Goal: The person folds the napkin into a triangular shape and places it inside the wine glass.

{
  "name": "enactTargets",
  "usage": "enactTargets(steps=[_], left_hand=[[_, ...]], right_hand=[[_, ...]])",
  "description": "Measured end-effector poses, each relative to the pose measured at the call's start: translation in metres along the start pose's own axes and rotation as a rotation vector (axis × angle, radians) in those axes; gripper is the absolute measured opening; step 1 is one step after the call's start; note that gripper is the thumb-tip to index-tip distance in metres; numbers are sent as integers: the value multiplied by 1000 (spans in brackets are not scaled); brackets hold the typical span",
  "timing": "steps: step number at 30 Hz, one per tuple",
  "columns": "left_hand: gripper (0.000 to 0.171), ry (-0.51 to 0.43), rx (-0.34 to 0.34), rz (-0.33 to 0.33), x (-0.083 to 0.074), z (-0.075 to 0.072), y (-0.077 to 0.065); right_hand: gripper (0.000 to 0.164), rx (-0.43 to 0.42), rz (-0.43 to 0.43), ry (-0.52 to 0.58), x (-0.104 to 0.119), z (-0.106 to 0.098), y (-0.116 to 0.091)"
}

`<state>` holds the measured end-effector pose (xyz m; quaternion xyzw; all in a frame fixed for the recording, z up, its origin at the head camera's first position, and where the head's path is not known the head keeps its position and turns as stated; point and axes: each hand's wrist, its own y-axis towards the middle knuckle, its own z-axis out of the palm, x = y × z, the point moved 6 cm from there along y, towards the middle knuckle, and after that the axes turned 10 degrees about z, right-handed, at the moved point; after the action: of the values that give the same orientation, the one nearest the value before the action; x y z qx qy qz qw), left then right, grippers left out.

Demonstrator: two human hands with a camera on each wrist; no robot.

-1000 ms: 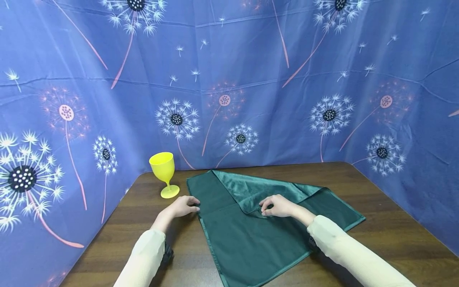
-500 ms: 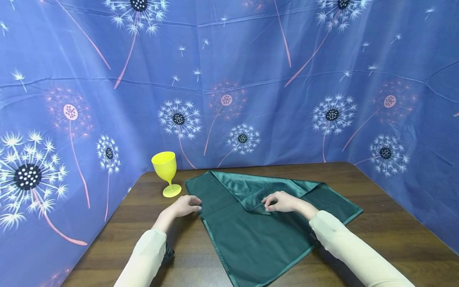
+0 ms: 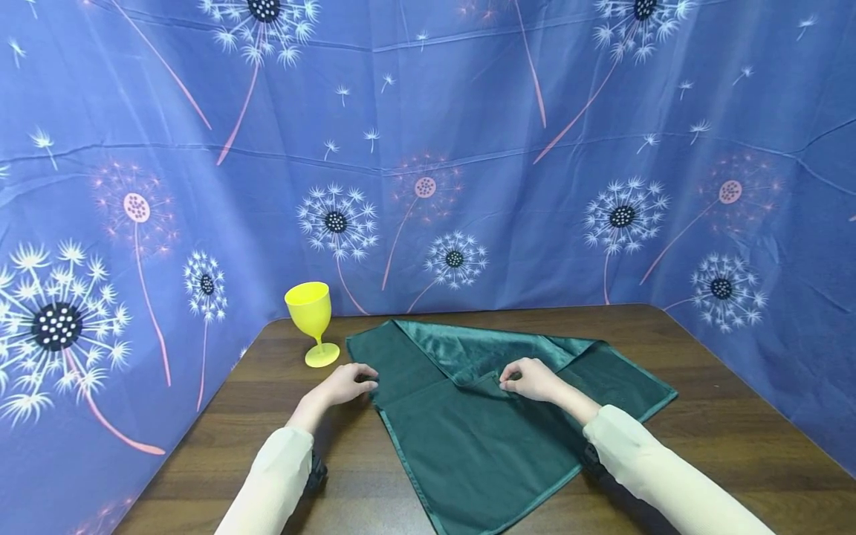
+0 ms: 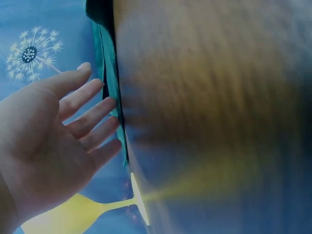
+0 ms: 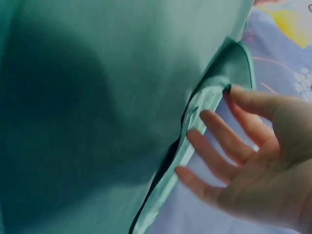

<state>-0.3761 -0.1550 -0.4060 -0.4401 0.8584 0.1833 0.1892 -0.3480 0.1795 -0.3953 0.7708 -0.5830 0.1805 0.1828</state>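
A dark green cloth lies on the table, its far part folded over so a shinier side shows. My right hand is above the middle of it, and in the right wrist view the thumb and index finger pinch a bit of the cloth's edge. The other fingers of that hand are loosely spread beside the folded strip. At the cloth's left edge is my left hand, its fingers relaxed and holding nothing. In the left wrist view its fingertips overlap the cloth's edge.
A yellow goblet stands upright on the wooden table, beyond my left hand and left of the cloth's far corner. Behind the table and along its sides hangs a blue curtain with a dandelion print.
My right hand has shifted slightly to the right and away, drawing the pinched cloth along. The left hand stays nearly still; the head view has turned a little left.
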Motion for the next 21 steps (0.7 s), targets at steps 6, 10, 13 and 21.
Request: enactTargets(steps=[6,10,13,21], left_hand=[[26,17,14,2,4,0,-1],[26,22,16,-9,4,-1,-3],[26,22,16,-15,4,0,-3],[26,20,18,-36,2,1,-4]], right_hand=[[6,37,96,35,-5,3,-5],[6,40,82,26,-8,3,-2],[6,41,58,18,-10,1,0],[7,80,42,6,-14,-2,9]])
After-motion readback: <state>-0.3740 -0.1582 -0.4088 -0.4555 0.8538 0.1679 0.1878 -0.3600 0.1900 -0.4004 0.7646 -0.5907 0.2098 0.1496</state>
